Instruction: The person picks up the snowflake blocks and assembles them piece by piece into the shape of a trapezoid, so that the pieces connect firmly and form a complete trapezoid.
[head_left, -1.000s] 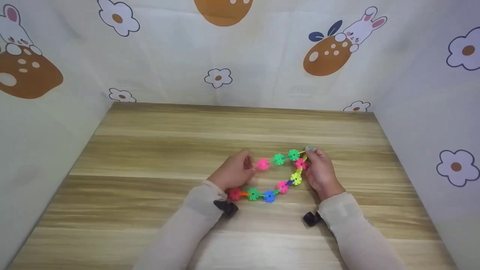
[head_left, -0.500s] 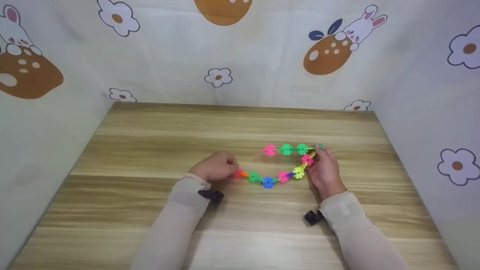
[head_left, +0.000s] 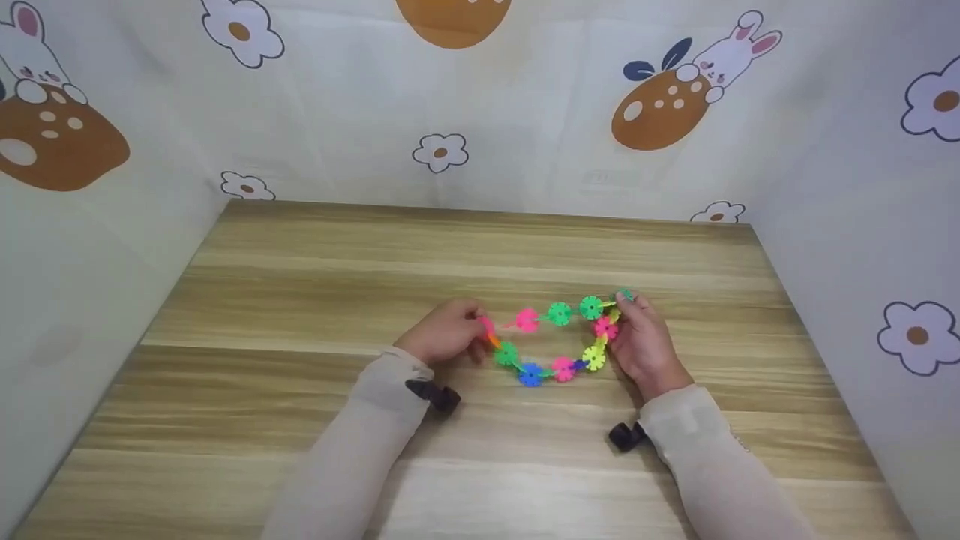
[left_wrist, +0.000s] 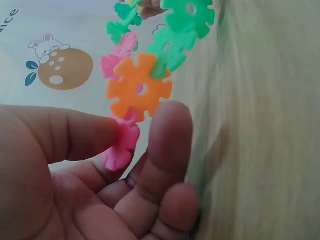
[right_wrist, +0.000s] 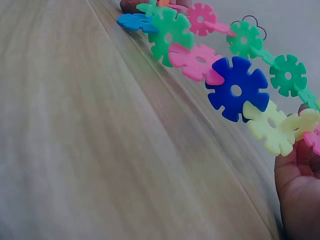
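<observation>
A chain of interlocking plastic snowflake discs [head_left: 531,374] in pink, green, blue, yellow and orange hangs as a loop between both hands above the table. My left hand [head_left: 446,330] pinches the pink disc [left_wrist: 122,145] at one end between thumb and index finger. That disc joins an orange disc [left_wrist: 140,87]. Just right of the left fingers lies the other end, a pink disc [head_left: 526,320], with a small gap between the two ends. My right hand [head_left: 645,345] holds the chain at its right bend, thumb near a green disc [head_left: 625,295]; its fingers are partly hidden.
The wood-grain table [head_left: 300,285] stretches out under the hands. A patterned cloth [head_left: 337,112] with flowers and rabbits closes it off at the back and sides. A dark camera mount [head_left: 442,397] sits at the left wrist, another [head_left: 626,436] at the right.
My left hand has left the upper pink end, moved left to the lower end, and raised that end toward the upper one. My right hand has kept its hold, shifting slightly.
</observation>
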